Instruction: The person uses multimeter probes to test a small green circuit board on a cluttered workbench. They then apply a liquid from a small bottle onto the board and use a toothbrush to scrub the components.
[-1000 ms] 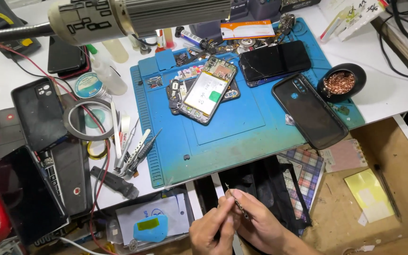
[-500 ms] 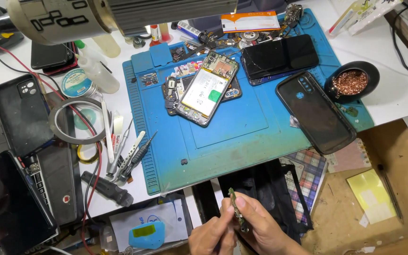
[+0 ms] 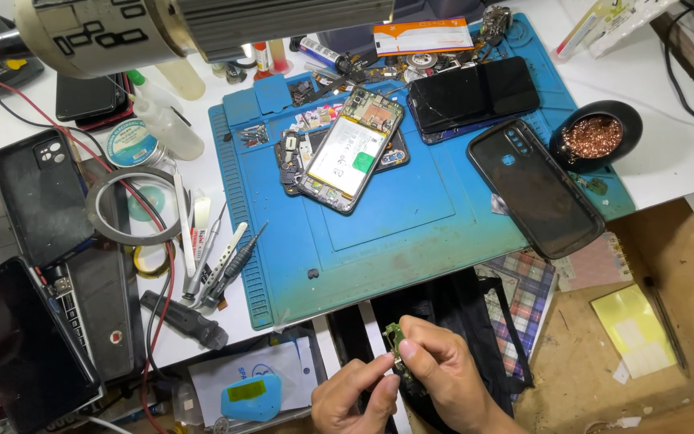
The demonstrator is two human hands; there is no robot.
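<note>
Both hands work a small circuit board below the bench edge.

The right hand is closed on a small green circuit board, thumb and fingers pinching it upright, while the left hand meets it from beside, its fingertips narrowed onto the board's lower end. The board sits between the two hands, over a dark cloth, near the bottom of the view. Just beyond the hands lies the blue repair mat; farther up on it rests an opened phone with its battery showing, and off to the far right a black back cover. Beyond the left hand lie screwdrivers and tweezers. The step looks like inspecting or freeing a part on the board; a fine, steady pinch seems called for.
</note>
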